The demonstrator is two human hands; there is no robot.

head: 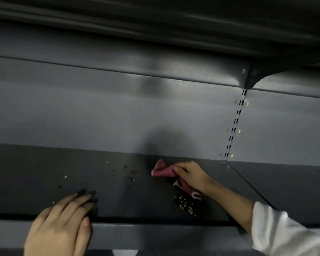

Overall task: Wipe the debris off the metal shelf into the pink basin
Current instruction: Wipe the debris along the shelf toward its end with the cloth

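Step in hand: gathering. The right hand (191,174) is curled round a pink cloth (163,170), which rests on the metal shelf (118,196) close to its back edge, where the shelf meets the grey back panel (118,111). The cloth is bunched, one end projecting left of the fingers and the other trailing under the wrist toward the shelf's front lip.

The left hand (63,224) lies flat with straight fingers over the shelf's front lip, holding nothing; it appears to serve as a brace.

Debris lies in two zones on the shelf:
- A dense pile of debris (185,204), dark and pale crumbs, just in front of the cloth's trailing end and near the front lip.
- Scattered specks (126,170) left of the cloth, spread across the shelf's middle toward its left end.

The pink basin is not in view; its position below or beside the shelf cannot be told.

Judgement: the task is partly done, since one pile is collected but nothing can be confirmed as cleared. The next move probably calls for sweeping the scattered specks toward the pile, then drawing everything over the front lip. The basin must sit under the drop point first, or crumbs will fall past it.
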